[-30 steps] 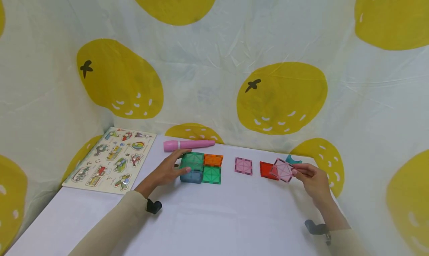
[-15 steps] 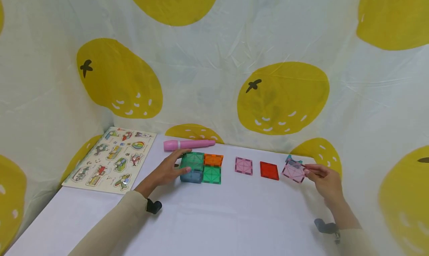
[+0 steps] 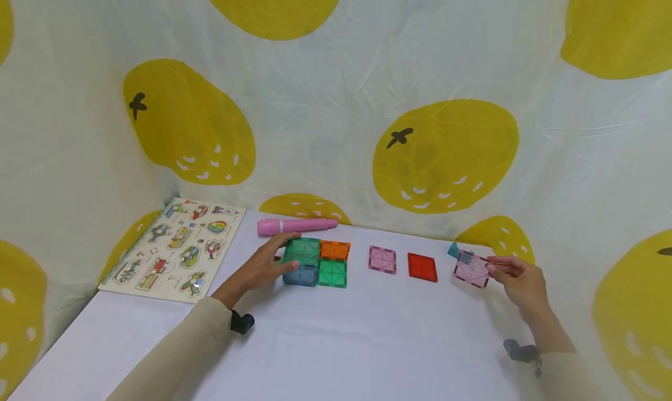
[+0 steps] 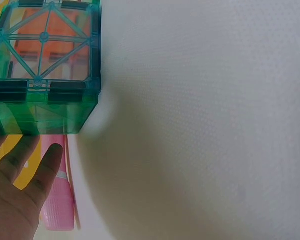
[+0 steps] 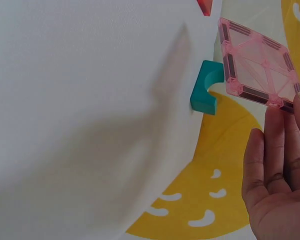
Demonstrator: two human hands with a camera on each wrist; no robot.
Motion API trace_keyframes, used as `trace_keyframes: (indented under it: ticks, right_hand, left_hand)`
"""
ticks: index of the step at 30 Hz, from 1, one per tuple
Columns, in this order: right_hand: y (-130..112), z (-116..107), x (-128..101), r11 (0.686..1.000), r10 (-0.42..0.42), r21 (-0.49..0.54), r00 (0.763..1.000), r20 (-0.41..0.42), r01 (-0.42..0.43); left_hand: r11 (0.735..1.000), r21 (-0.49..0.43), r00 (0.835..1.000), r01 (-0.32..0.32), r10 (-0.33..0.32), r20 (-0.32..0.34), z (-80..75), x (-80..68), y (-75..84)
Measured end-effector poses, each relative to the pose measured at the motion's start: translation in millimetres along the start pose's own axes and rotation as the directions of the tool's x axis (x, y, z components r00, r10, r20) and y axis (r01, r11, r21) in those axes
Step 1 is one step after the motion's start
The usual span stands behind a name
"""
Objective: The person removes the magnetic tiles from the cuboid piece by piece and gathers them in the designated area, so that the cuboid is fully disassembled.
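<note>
In the head view my left hand (image 3: 269,265) holds a box of see-through magnetic tiles (image 3: 304,252), green above and bluish at the front. Its thumb lies at the front and a finger reaches the back. An orange tile (image 3: 335,250) and a green tile (image 3: 332,274) adjoin the box on its right. My right hand (image 3: 520,279) pinches a square pink magnetic tile (image 3: 471,269) by one edge, tilted above the table's right side. In the right wrist view the pink tile (image 5: 262,65) is beside a teal arch-shaped block (image 5: 204,90).
A second pink tile (image 3: 382,260) and a red tile (image 3: 422,267) lie apart between the hands. Behind the box lies a pink marker-like stick (image 3: 297,226). A picture puzzle board (image 3: 173,250) is at the left. A fruit-print cloth (image 3: 315,121) hangs behind the table.
My right hand has moved to the right with the pink tile, uncovering the red tile and coming in front of the teal block. The left hand stays at the box.
</note>
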State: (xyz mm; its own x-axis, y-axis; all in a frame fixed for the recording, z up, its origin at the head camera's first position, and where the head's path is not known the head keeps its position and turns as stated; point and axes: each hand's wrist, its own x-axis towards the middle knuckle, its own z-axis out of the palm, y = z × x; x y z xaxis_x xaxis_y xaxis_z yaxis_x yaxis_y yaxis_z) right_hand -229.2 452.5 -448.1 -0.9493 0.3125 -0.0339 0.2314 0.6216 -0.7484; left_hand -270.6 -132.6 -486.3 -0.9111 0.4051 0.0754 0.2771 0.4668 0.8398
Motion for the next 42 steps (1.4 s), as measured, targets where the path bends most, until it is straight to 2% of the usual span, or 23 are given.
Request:
trace_keyframes:
  ticks: [8, 22, 32, 42]
  right_hand:
    - [3, -5, 4, 1.0, -0.031, -0.001, 1.0, -0.004, 0.031]
    - [16, -8, 15, 0.998, -0.015, -0.064, 0.999, 0.042, 0.017]
    - [18, -6, 24, 0.993, -0.015, -0.112, 0.997, 0.07, 0.022]
    - [38, -1, 48, 0.981, 0.106, -0.17, 0.992, 0.071, -0.093]
  left_hand:
    - [0.999, 0.01, 0.999, -0.049, 0.049, -0.005, -0.7, -0.2, -1.2]
    - [1.0, 0.012, 1.0, -0.021, 0.021, -0.004, 1.1, 1.1, -2.8]
    - [1.0, 0.0, 1.0, -0.027, 0.027, -0.004, 0.6, 1.2, -2.6]
    - [1.0, 0.007, 1.0, -0.01, 0.01, -0.006, 1.7, 1.3, -2.1]
